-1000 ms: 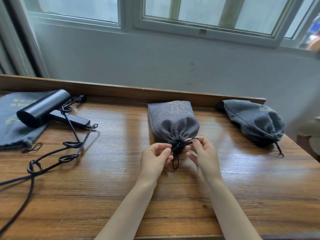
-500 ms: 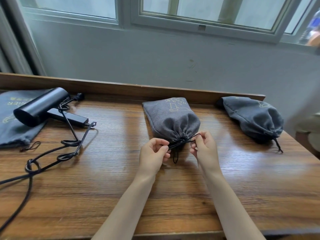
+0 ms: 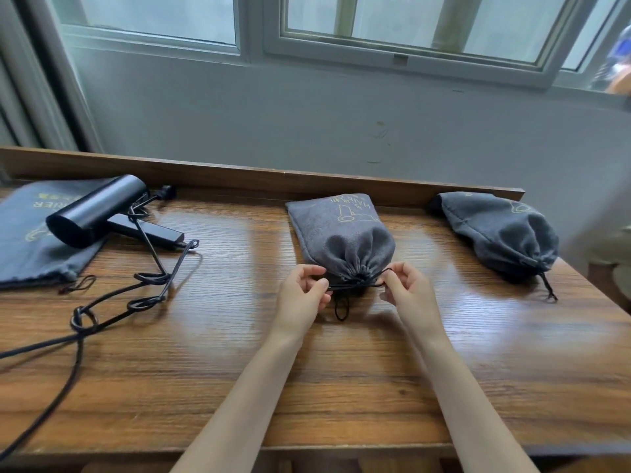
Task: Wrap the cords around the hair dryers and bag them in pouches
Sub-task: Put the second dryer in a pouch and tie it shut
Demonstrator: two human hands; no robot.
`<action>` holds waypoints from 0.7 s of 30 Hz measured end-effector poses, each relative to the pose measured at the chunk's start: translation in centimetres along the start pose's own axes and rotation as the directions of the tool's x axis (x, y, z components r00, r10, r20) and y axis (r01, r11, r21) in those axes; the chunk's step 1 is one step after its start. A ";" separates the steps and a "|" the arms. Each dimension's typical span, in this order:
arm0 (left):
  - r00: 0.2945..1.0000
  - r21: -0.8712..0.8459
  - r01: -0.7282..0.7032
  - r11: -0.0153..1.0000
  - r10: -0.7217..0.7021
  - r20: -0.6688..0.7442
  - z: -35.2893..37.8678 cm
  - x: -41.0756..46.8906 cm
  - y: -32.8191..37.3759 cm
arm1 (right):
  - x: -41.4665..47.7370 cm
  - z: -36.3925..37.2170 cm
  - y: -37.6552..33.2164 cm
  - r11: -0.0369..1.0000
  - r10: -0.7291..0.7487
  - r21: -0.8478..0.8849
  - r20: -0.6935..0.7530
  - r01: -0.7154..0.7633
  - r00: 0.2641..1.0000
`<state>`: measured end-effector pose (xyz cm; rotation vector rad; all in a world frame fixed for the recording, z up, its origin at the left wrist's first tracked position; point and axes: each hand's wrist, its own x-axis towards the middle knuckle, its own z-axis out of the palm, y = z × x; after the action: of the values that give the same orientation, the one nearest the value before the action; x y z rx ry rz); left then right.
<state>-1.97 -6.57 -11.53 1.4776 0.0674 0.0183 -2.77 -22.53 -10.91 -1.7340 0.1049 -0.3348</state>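
Note:
A filled grey pouch (image 3: 341,233) lies in the middle of the wooden table (image 3: 307,370), its mouth gathered tight toward me. My left hand (image 3: 302,291) and my right hand (image 3: 408,288) each pinch an end of its black drawstring (image 3: 351,286), stretched between them; a loop of string hangs below the mouth. A second filled grey pouch (image 3: 498,230) lies closed at the right. At the left a black hair dryer (image 3: 99,209) rests on a flat empty pouch (image 3: 30,244), its black cord (image 3: 136,295) lying loose and kinked across the table.
A raised wooden ledge (image 3: 273,180) runs along the table's back edge under a grey wall and window. The cord trails off the table's left front corner. Bare wood lies in front of my forearms.
My hands have moved apart sideways, pulling the drawstring taut and drawing the pouch mouth tighter. The view has shifted slightly.

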 end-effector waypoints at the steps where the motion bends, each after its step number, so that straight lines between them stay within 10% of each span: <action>1: 1.000 0.063 -0.028 0.998 0.028 0.007 0.0 -0.1 0.0 | -0.1 -0.5 -0.6 0.999 -0.035 -0.031 0.046 0.037 0.998; 5: 0.988 0.214 -0.075 0.974 0.101 -0.113 0.2 0.3 0.9 | 1.1 -2.6 -4.1 0.967 -0.172 -0.157 0.182 0.201 0.968; 8: 0.979 0.183 -0.042 0.982 0.077 -0.189 0.4 2.3 2.6 | 4.4 -3.4 -4.8 0.959 -0.220 -0.191 -0.044 0.208 0.974; 11: 0.991 0.167 0.082 0.983 -0.064 -0.114 1.3 4.8 3.7 | 8.1 -2.0 -2.9 0.951 -0.039 -0.310 -0.077 0.013 0.996; 15: 0.949 0.011 0.313 0.950 -0.312 -0.053 2.2 7.4 3.5 | 9.7 1.0 -1.0 0.901 0.412 0.075 0.150 -0.426 0.899; 21: 0.960 -0.081 0.276 0.958 -0.278 -0.016 3.3 8.7 3.1 | 9.9 2.1 0.0 0.968 0.241 0.046 0.080 -0.245 0.967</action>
<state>7.01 -9.13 -8.43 1.3792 0.2933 -0.1848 7.23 -23.05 -9.57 -1.6549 0.2498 -0.0917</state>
